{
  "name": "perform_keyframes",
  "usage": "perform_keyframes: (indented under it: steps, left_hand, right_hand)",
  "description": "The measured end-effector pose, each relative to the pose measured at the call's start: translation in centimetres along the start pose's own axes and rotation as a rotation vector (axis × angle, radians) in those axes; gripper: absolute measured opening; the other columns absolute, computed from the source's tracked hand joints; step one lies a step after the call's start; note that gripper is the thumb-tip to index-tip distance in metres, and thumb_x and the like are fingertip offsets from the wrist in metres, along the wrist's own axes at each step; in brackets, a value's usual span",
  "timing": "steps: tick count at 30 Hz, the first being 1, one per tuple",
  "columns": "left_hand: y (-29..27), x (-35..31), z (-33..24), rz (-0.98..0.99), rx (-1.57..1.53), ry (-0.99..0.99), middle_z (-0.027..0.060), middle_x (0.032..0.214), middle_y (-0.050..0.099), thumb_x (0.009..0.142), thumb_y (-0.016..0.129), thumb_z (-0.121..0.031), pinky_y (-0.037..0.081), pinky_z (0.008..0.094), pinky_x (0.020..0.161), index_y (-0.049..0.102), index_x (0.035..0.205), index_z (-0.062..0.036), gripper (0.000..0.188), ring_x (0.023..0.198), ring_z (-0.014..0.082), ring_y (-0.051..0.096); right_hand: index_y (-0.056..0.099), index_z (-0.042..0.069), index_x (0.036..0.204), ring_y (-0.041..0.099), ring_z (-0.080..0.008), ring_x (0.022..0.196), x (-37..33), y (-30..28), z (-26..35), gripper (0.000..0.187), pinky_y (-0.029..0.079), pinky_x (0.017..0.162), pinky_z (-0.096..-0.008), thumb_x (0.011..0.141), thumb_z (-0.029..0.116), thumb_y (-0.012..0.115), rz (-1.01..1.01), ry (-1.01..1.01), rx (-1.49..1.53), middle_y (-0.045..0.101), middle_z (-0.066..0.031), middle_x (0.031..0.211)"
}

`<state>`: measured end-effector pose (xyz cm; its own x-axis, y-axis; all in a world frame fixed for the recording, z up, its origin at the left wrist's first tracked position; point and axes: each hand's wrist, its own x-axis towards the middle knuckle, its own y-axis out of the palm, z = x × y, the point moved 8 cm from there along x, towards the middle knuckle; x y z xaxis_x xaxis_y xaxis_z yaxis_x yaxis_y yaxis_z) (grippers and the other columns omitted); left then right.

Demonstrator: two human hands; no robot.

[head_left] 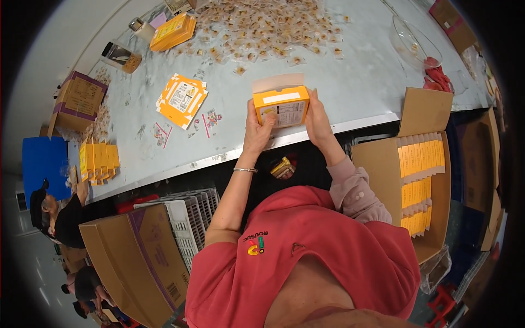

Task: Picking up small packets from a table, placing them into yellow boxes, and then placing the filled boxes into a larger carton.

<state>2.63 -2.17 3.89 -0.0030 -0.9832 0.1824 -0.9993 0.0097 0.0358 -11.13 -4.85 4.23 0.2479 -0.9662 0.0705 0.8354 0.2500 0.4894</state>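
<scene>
Head; hands [259, 130] hold yellow box [291, 112]; near table edge [366, 124]; bare tabletop [363, 82] rightward

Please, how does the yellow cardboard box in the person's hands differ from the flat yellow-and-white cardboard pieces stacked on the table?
The yellow cardboard box is folded into shape, with a pale flap raised; the flat yellow-and-white cardboard pieces lie unfolded. The box is held by the left hand and right hand; the pieces rest on the light grey table. Both are printed yellow and white.
</scene>
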Motion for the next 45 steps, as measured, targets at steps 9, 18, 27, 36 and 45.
perform_keyframes:
  steps: [9, 18, 27, 36, 45]
  left_hand:
    - [-1.4, -0.1, -3.0, -0.234, 0.094, 0.128, 0.0066, 0.093, 0.058, 0.08, 0.07, -0.035, 0.047, 0.0283, 0.074, 0.045, 0.113, -0.0022, 0.053, 0.086, 0.0146, 0.055]
    - [4.8, 0.8, -9.4, 0.187, 0.807, 0.369, 0.0098, 0.076, 0.064, 0.061, 0.08, -0.02, 0.047, 0.0294, 0.061, 0.059, 0.105, -0.0014, 0.052, 0.066, 0.0153, 0.059]
    - [13.2, 1.7, -6.9, 0.394, -0.039, 0.168, 0.0106, 0.101, 0.064, 0.088, 0.04, -0.062, 0.044, 0.0269, 0.073, 0.047, 0.127, -0.0017, 0.072, 0.087, 0.0147, 0.057]
    - [10.7, 2.0, -3.4, 0.336, 0.179, -0.062, 0.0068, 0.096, 0.064, 0.089, 0.059, -0.02, 0.046, 0.0274, 0.081, 0.056, 0.114, 0.0005, 0.033, 0.088, 0.0133, 0.06]
    - [7.4, 0.5, -1.4, 0.467, 0.315, -0.226, 0.007, 0.095, 0.064, 0.088, 0.06, -0.023, 0.046, 0.0276, 0.079, 0.056, 0.116, -0.0014, 0.036, 0.086, 0.013, 0.06]
  right_hand:
    - [0.026, 0.005, 0.14, 0.033, -0.0207, 0.13, -1.1, 2.2, 0.5, 0.069, 0.025, 0.107, -0.036, 0.094, 0.056, 0.028, 0.039, 0.071, 0.117, 0.035, -0.0093, 0.14]
    - [0.059, 0.001, 0.1, 0.057, -0.0317, 0.098, -2.4, 6.2, 12.4, 0.055, 0.043, 0.082, -0.04, 0.068, 0.044, 0.071, 0.561, -0.416, -1.603, 0.061, -0.016, 0.1]
    - [0.063, 0.003, 0.089, 0.061, -0.0294, 0.07, -13.8, -8.1, 17.3, 0.042, 0.046, 0.061, -0.0335, 0.069, 0.039, 0.072, -0.064, -0.026, -1.267, 0.061, -0.0163, 0.075]
    - [0.057, 0.004, 0.107, 0.056, -0.016, 0.087, -42.8, -32.2, 20.1, 0.044, 0.045, 0.078, -0.0269, 0.069, 0.016, 0.075, -0.931, 0.406, -1.335, 0.059, -0.0076, 0.096]
    - [0.051, 0.002, 0.125, 0.054, -0.0192, 0.1, -41.8, -32.3, 8.9, 0.055, 0.04, 0.091, -0.0297, 0.084, 0.038, 0.062, -0.796, 0.79, -1.084, 0.059, -0.0111, 0.11]
